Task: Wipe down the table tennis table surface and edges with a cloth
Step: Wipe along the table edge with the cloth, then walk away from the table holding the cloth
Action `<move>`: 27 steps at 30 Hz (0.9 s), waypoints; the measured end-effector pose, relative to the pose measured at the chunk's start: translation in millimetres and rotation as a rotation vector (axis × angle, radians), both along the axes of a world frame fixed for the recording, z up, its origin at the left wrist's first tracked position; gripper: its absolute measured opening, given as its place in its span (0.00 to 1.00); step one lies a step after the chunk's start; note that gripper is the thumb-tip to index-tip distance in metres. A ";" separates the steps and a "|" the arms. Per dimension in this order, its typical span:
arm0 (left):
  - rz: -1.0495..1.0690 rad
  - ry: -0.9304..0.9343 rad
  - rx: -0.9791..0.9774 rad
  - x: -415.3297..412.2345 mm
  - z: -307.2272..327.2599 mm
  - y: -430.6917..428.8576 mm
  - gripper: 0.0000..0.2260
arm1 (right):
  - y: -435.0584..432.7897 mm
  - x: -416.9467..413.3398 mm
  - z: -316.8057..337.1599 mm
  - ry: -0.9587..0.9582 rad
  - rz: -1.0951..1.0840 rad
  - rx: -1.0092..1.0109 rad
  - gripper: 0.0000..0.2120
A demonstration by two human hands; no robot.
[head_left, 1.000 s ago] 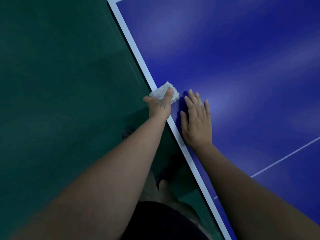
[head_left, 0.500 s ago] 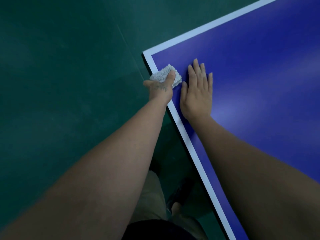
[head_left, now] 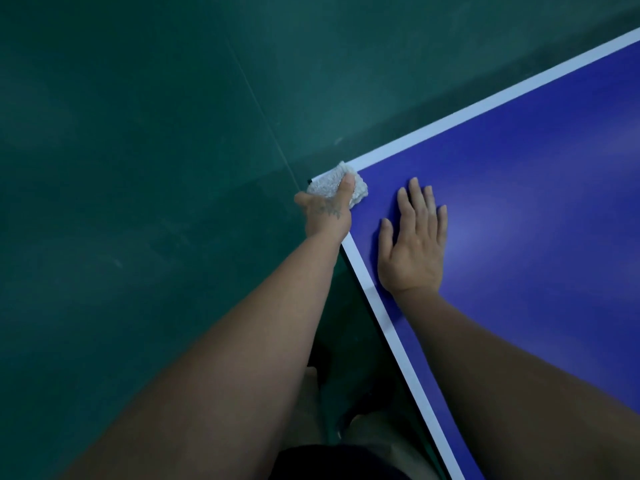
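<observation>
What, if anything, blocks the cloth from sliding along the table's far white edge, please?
Nothing visible does. The left hand holds the cloth at the table corner; the right hand lies flat on the blue, off that edge.

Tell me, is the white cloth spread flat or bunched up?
Bunched up: the cloth is a crumpled wad gripped by the left hand.

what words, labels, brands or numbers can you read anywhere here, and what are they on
No readable words, brands or numbers anywhere.
The dark mark on the back of the left hand, which grips the white textured cloth: too blurred to read.
On the blue table tennis table top: only plain white border lines, no lettering.
On the dark green floor: no signs.
</observation>
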State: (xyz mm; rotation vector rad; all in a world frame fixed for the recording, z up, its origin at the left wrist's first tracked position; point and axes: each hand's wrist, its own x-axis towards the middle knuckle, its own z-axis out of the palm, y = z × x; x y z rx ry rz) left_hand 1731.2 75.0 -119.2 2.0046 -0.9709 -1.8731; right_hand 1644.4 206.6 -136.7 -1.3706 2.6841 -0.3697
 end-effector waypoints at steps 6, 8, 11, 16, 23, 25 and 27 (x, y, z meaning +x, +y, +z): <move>0.019 0.029 0.007 4.6 -0.3 19.6 0.32 | 0.1 -0.1 -3.0 0.011 -0.002 -0.011 0.27; 0.005 0.019 0.013 6.1 -0.9 26.6 0.31 | -0.8 -1.1 -2.4 -0.002 -0.004 -0.014 0.27; -0.007 0.008 0.004 5.3 -1.4 4.5 0.31 | 0.3 -0.9 -1.9 -0.005 -0.004 -0.018 0.27; -0.203 -0.044 -0.019 13.9 -2.5 -32.9 0.30 | 0.5 -2.1 -3.2 -0.019 -0.001 -0.026 0.27; -0.825 -0.012 -0.121 26.4 29.0 -86.5 0.16 | 1.8 -3.0 -1.6 -0.050 0.008 -0.025 0.27; -0.964 -0.038 -0.161 24.1 38.6 -93.4 0.14 | 1.2 -3.0 1.7 -0.068 0.002 -0.009 0.27; -1.012 -0.158 -0.225 23.9 48.7 -96.6 0.18 | -1.0 -2.7 8.7 -0.122 -0.025 -0.026 0.26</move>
